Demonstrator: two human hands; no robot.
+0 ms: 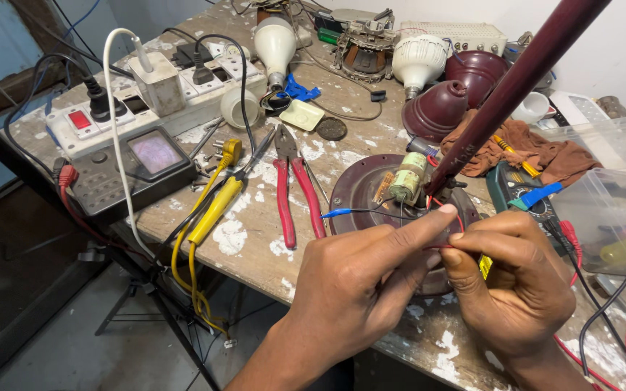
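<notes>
Left hand [356,286] and right hand [519,279] meet low in view, fingers [418,226] pinching a thin red wire [440,247] between them, probably the same strand. Just beyond: maroon round motor plate [360,190] on table [255,250]. Red-handled pliers [295,192] left of fingers.

Two bare hands, left hand [356,289] and right hand [516,279], no gloves, no rings, no watch, short plain nails, bare wrists and forearms, no sleeves in view
</notes>
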